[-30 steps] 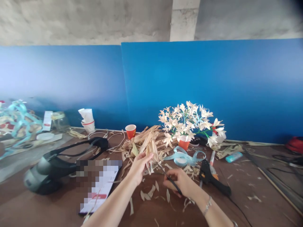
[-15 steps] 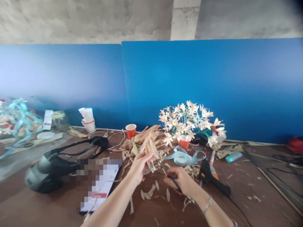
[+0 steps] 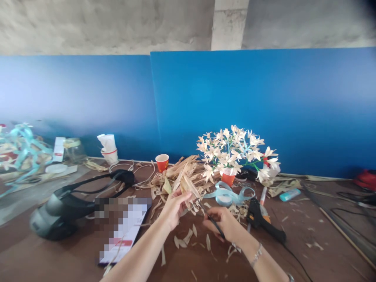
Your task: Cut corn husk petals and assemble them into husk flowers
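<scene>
My left hand (image 3: pixel 177 207) is closed on a pale dried husk strip (image 3: pixel 188 187), pinched between thumb and fingers, in front of a heap of dried husks (image 3: pixel 183 166). My right hand (image 3: pixel 221 223) is wrapped round dark scissors (image 3: pixel 216 226), whose blades point up and left to the lower end of the husk. Whether the blades touch the husk is too small to tell. Cut husk scraps (image 3: pixel 188 236) lie on the brown table (image 3: pixel 176 270) below my hands. Behind my right hand is a loose light blue ribbon (image 3: pixel 227 196).
White flowers (image 3: pixel 232 150) stand in a red cup (image 3: pixel 227 178) behind the ribbon. A glue gun (image 3: pixel 264 223) lies right of my right hand, beside a turquoise tube (image 3: pixel 290 194). On the left are a tablet (image 3: pixel 126 235) and a black headset (image 3: pixel 58 211); another red cup (image 3: pixel 162 162) stands behind.
The husk and my left fingers have shifted very slightly. My right hand and the scissors are almost where they were, and both hands keep their hold.
</scene>
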The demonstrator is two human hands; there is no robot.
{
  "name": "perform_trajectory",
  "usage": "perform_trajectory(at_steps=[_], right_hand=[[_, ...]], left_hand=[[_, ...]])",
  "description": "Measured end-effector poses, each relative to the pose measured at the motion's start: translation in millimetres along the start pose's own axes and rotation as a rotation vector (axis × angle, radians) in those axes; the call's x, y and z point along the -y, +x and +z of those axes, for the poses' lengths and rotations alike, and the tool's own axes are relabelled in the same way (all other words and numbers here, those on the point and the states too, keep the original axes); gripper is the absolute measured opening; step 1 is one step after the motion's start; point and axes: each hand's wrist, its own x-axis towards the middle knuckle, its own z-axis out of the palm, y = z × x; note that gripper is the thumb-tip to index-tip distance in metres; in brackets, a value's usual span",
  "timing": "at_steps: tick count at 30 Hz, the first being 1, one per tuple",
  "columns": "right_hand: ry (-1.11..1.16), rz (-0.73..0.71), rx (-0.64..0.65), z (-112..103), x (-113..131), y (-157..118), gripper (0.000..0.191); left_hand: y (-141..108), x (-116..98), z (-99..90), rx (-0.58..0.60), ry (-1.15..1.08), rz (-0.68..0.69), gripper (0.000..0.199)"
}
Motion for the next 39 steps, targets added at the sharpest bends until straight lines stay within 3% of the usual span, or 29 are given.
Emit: perform_trajectory(at_steps=[14,29,39], right_hand=[[0.01,0.001,-0.006,-0.8,-8.6,3.6,0.034],[0.006,-0.01,-0.035,2.1,-1.4,1.3,0.029],[-0.024,0.024,-0.052,2.4,-4.0,0.9,0.025]], left_hand=[[1.8,5.5,-2.7,-0.05,-0.013,-0.075,0.022],[1.5,8.3,-1.3,0.038,-0.06,-0.132,0.012],[4.1,9.5,-2.2,0.037,-0.07,-0.126,0.014]])
